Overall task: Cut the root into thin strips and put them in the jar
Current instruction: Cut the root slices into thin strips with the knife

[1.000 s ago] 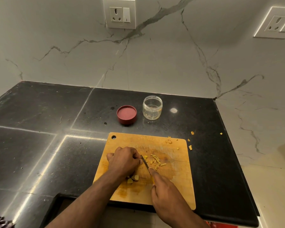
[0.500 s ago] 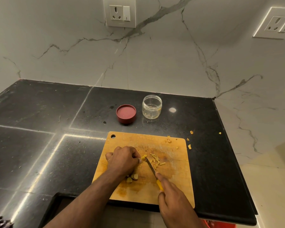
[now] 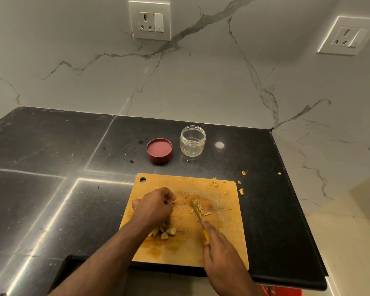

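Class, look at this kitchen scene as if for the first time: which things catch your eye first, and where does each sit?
The wooden cutting board at the counter's near edge draws the eye: the right hand holds a yellow-handled knife against a small pile of root strips, while the left hand rests curled beside it. Behind the board stand an open clear jar and, to its left, its red lid.

Left hand [image 3: 153,207]: fingers curled into a loose fist, knuckles up, forearm running in from lower left. Whether it holds anything cannot be told. Right hand [image 3: 221,251]: fingers closed round a knife [image 3: 198,214], index finger extended forward
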{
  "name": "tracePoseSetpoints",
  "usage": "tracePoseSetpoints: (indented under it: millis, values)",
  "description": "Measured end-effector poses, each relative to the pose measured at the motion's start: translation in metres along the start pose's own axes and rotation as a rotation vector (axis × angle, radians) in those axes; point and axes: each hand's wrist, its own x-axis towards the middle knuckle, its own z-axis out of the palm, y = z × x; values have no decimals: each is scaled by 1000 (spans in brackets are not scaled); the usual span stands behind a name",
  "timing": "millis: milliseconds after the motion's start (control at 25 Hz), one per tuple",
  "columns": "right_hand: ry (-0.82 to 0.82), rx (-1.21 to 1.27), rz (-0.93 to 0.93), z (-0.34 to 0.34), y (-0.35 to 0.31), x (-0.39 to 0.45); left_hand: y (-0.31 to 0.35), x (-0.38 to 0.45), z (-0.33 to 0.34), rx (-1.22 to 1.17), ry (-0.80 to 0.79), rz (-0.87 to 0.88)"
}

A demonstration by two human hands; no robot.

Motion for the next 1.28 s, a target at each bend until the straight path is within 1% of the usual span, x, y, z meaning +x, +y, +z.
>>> tracePoseSetpoints:
  millis: [80,120,280,480,680,880,1040,1160,1280]
  values:
    - [36,8,23,-4,6,-3,0,0,-1,2,-3,-3]
    - [24,11,14,-5,7,-4,1,1,-1,4,-8,-6]
    - [-86,0,-22,-1,6,-9,2,1,-1,7,-20,-11]
    - [7,5,29,-10,12,-10,0,1,-1,6,-43,-11]
    - [-42,-9,-9,-10,14,-14,1,1,-2,7,-42,-8]
    - [38,7,63,-14,20,-12,2,0,-2,16,-36,5]
    - [-6,19,29,-12,12,-10,0,0,-3,22,-49,6]
    - [-21,15,15,-10,11,-7,-2,2,-6,-23,-80,34]
    - [18,1,36,-10,12,-4,-5,6,-15,-90,-67,83]
